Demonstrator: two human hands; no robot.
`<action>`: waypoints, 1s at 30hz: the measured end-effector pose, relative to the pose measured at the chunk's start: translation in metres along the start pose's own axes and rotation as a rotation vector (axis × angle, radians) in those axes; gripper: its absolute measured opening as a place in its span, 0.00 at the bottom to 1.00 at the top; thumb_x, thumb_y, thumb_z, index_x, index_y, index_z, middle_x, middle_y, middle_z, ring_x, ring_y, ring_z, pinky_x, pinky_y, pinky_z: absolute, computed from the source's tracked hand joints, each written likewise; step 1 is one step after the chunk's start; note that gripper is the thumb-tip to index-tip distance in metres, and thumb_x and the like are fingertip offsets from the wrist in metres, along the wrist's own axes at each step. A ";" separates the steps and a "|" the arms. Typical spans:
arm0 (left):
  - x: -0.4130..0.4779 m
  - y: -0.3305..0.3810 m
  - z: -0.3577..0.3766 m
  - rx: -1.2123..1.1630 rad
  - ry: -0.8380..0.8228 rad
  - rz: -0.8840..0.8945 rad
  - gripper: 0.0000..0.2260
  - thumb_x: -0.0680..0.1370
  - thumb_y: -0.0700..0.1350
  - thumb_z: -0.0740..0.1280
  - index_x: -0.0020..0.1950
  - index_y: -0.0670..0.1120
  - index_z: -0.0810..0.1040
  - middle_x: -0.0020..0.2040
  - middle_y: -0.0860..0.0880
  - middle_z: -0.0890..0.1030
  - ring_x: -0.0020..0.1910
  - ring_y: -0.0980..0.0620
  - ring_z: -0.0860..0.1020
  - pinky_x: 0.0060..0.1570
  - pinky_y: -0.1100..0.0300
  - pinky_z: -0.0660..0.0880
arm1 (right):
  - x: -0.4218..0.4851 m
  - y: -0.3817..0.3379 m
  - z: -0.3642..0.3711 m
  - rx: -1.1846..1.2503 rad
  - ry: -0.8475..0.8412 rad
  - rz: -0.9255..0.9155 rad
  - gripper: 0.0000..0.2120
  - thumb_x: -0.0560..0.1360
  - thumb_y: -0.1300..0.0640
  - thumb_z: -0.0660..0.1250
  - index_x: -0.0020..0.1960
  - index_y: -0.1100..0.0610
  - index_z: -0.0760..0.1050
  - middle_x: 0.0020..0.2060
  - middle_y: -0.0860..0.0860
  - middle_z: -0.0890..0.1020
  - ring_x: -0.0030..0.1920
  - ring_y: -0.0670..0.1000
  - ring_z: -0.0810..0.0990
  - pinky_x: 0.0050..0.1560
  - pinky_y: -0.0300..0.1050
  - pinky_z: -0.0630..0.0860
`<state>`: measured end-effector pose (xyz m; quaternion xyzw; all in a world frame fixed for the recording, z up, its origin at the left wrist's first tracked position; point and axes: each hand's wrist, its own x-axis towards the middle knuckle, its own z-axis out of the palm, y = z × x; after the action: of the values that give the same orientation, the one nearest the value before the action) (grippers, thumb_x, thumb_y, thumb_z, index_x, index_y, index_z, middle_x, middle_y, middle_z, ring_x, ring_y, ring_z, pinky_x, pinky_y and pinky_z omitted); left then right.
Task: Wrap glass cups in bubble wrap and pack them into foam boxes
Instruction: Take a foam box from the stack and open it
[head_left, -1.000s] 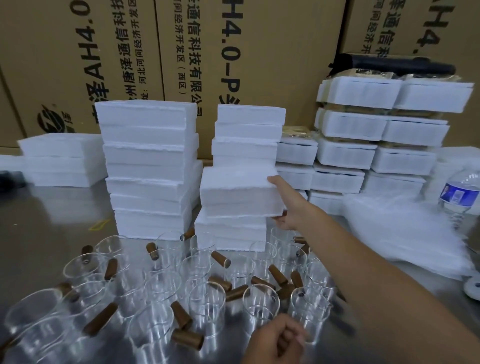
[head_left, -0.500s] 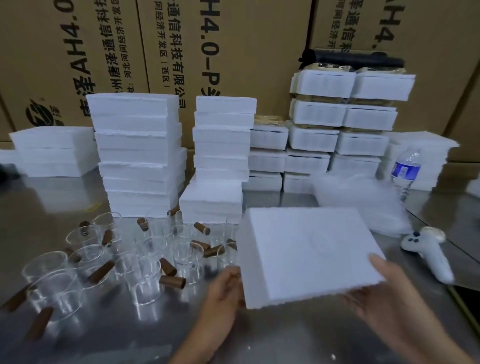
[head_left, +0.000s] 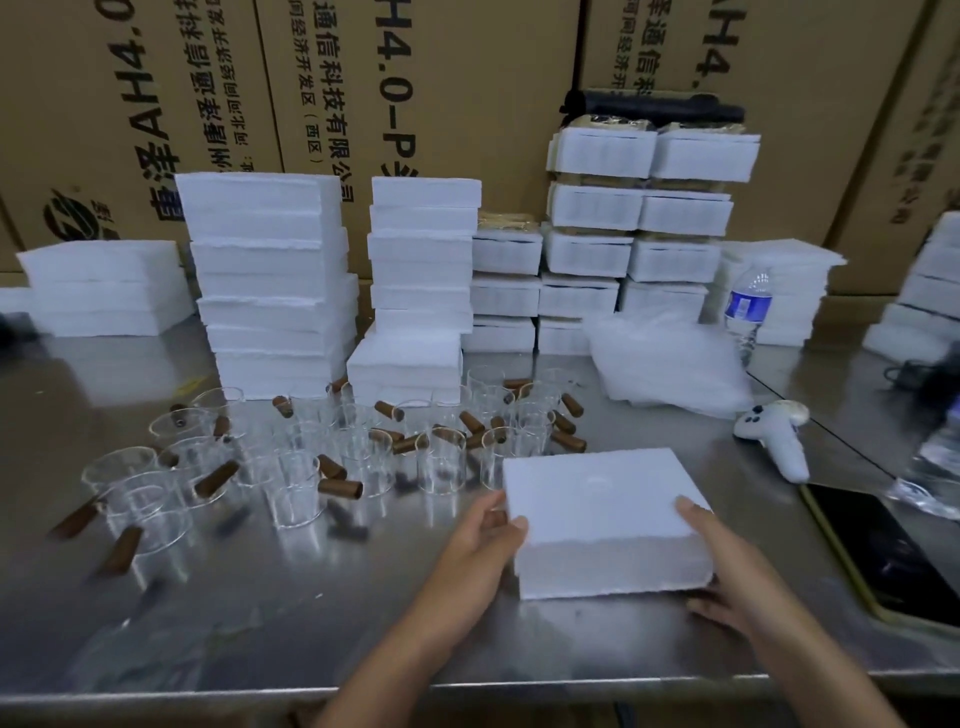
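A white foam box (head_left: 597, 509) lies flat on the steel table (head_left: 311, 623) in front of me. My left hand (head_left: 485, 535) grips its left side, thumb on the top edge. My right hand (head_left: 727, 566) grips its right front corner, thumb on top and fingers down the side. Several glass cups with brown wooden handles (head_left: 296, 483) stand crowded on the table to the left of the box. A pile of clear bubble wrap (head_left: 670, 364) lies behind the box to the right.
Stacks of white foam boxes (head_left: 270, 291) line the back of the table before tall cardboard cartons (head_left: 467, 93). A water bottle (head_left: 746, 306), a white controller (head_left: 779, 441) and a dark phone (head_left: 883, 551) lie at the right. The table's front edge runs just below my arms.
The foam box has come down from a tilted hold in the air onto the table. Both hands stay on its sides. My view has swung slightly left and down.
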<state>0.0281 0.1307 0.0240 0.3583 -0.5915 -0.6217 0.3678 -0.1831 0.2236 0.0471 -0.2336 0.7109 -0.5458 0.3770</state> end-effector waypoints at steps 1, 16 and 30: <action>0.000 0.001 0.001 -0.019 0.011 -0.014 0.08 0.80 0.46 0.63 0.57 0.58 0.73 0.51 0.60 0.80 0.46 0.66 0.80 0.40 0.72 0.74 | 0.000 -0.001 0.002 -0.034 0.009 -0.027 0.15 0.71 0.36 0.64 0.45 0.48 0.75 0.46 0.44 0.79 0.47 0.47 0.77 0.45 0.47 0.74; -0.003 0.013 0.007 0.170 0.139 -0.056 0.22 0.79 0.57 0.61 0.69 0.48 0.68 0.60 0.51 0.74 0.59 0.53 0.73 0.62 0.54 0.72 | -0.008 -0.016 0.009 -0.334 -0.009 -0.365 0.24 0.68 0.30 0.61 0.58 0.41 0.74 0.72 0.48 0.65 0.75 0.50 0.57 0.72 0.55 0.58; -0.023 0.003 -0.009 0.093 0.070 -0.041 0.15 0.80 0.55 0.60 0.65 0.55 0.73 0.63 0.58 0.75 0.62 0.58 0.73 0.61 0.60 0.68 | -0.041 -0.041 0.040 -0.368 0.333 -0.720 0.30 0.63 0.33 0.63 0.56 0.52 0.74 0.45 0.48 0.80 0.54 0.56 0.76 0.61 0.59 0.69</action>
<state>0.0474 0.1466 0.0270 0.4087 -0.5990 -0.5881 0.3582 -0.1295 0.2182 0.0925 -0.4386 0.7206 -0.5370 -0.0052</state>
